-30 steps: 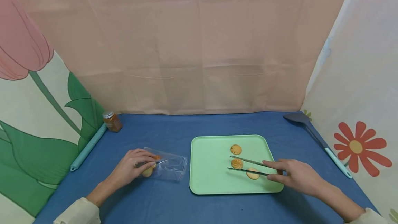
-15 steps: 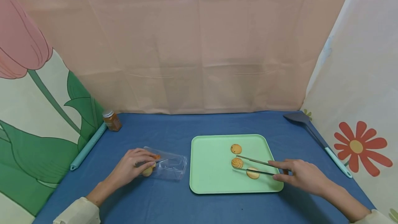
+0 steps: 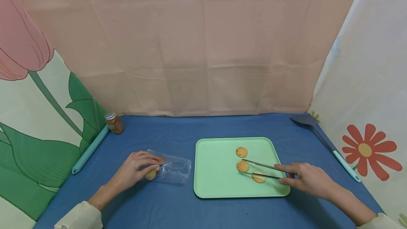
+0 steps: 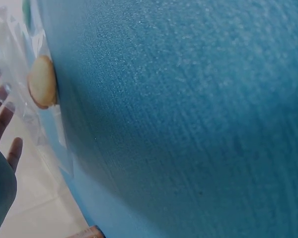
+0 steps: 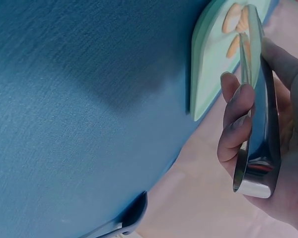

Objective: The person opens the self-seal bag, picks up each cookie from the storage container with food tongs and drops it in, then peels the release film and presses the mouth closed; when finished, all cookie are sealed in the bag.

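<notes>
My right hand (image 3: 308, 180) holds steel tongs (image 5: 266, 124) between thumb and fingers. The tongs' arms are spread low over a light green tray (image 3: 210, 181), their tips at the right side of a swirled cookie (image 3: 242, 166). The lower arm crosses over a pale round cookie (image 3: 259, 179). Above the swirl lies a dotted round cookie (image 3: 241, 152). At left, my left hand (image 3: 138, 168) grips the end of a clear plastic box (image 3: 176, 170). A pale cookie (image 4: 42, 82) shows inside the plastic, and an orange bit peeks out by the fingertips.
A jar with brown contents (image 3: 116, 125) stands at the back left, beside a turquoise rod (image 3: 90, 150). A dark spatula (image 3: 321, 139) with a turquoise handle lies along the right edge. Fabric walls enclose the blue table (image 3: 165, 207).
The tongs and right hand have drawn slightly right, so the tips moved from past the swirled cookie to its right side. The left hand and plastic box have stayed put.
</notes>
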Demonstrator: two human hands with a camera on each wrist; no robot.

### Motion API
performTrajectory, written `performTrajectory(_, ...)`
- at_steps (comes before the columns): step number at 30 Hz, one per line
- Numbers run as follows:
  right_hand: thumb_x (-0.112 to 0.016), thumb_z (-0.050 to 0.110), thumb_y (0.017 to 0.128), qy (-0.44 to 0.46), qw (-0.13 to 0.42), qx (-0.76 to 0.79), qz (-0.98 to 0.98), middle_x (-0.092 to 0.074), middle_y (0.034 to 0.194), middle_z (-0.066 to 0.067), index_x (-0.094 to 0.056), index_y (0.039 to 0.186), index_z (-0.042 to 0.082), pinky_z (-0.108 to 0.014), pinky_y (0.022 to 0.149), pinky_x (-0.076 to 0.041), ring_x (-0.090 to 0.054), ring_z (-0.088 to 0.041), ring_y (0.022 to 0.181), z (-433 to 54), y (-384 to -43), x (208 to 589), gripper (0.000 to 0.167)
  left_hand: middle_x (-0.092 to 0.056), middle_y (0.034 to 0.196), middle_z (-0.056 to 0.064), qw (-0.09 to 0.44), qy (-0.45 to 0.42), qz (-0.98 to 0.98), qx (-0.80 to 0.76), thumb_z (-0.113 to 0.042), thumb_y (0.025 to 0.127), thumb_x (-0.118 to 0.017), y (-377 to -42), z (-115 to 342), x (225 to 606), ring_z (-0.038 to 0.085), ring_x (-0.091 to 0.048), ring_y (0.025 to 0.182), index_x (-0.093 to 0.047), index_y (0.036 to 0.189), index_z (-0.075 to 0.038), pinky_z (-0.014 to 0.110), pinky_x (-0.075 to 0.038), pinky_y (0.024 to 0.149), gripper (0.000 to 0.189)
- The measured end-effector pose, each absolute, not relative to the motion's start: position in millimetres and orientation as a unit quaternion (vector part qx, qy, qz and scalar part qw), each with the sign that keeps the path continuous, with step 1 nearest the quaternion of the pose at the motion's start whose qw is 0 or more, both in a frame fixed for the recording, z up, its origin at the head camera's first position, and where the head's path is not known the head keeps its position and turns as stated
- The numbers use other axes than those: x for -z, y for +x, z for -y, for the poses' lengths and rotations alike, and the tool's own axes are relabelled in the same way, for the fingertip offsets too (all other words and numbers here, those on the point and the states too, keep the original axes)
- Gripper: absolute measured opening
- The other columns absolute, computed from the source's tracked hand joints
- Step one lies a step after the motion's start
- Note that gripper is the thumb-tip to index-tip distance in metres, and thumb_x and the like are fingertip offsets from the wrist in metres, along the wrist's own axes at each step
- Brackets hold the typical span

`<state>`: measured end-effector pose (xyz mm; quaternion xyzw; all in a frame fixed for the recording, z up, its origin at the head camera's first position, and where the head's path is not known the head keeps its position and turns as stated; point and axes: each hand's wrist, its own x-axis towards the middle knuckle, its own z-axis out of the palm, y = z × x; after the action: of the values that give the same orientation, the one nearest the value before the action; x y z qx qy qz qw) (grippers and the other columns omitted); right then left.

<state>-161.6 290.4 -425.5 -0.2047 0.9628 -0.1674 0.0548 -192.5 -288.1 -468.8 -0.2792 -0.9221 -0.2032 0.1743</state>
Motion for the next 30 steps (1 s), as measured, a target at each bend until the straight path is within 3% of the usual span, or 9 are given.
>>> performTrajectory(11,-0.067,0.053,0.091,-0.190,0.093,0.186,-0.959,-0.052,0.071,0.016,-0.064,0.136,0.032,-0.022,0.047,-0.034,-0.039,0.000,0.055,-292.0,-164.5,428.8,0.050,-0.074,0.109,-0.013,0.168,-0.274,0.923,0.210,-0.026,0.088,-0.078,-192.8,288.4,467.8,0.013,-0.063,0.108,-0.080,0.105,-0.028,0.050,-0.046,0.093,0.017)
performTrajectory(30,-0.065,0.055,0.091,-0.196,0.069,0.185,-0.961,-0.055,0.074,0.019,-0.066,0.133,0.032,-0.022,0.048,-0.034,-0.042,0.004,0.059,-291.5,-165.3,433.8,0.048,-0.074,0.111,-0.012,0.154,-0.274,0.927,0.206,-0.027,0.088,-0.077,-193.4,290.2,467.5,0.015,-0.063,0.112,-0.080,0.100,-0.031,0.053,-0.045,0.096,0.012)
